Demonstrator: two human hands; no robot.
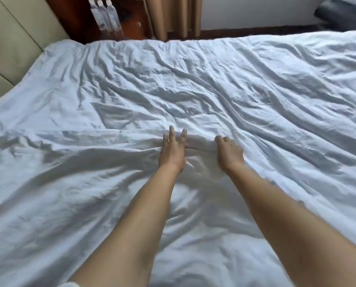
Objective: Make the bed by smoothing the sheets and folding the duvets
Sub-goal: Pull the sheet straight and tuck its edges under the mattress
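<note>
1. Our left hand lies flat on the white duvet with its fingers straight and spread, pressing the cloth and holding nothing
2. Our right hand rests just beside it, knuckles up and fingers curled down into the fabric; whether they pinch a fold we cannot tell, since the fingertips are hidden
3. Between the two hands runs a raised ridge of cloth, and both hands sit on it, near the middle of the bed and a little toward its near edge
4. Both our forearms reach out bare from the near edge of the bed, the left one coming from the lower middle, the right one from the lower right corner of the view
5. That duvet covers the whole bed from the near edge to the far edge and is heavily wrinkled, with long creases running slantwise across its far half
6. At the bed's left end stands a padded beige headboard, touching the duvet's corner
7. Beyond the far edge, near the headboard, we see a dark wooden nightstand with three clear water bottles standing close together on it
8. Tan curtains hang behind the nightstand, and a dark cushion lies well apart, past the far right corner of the bed
</note>
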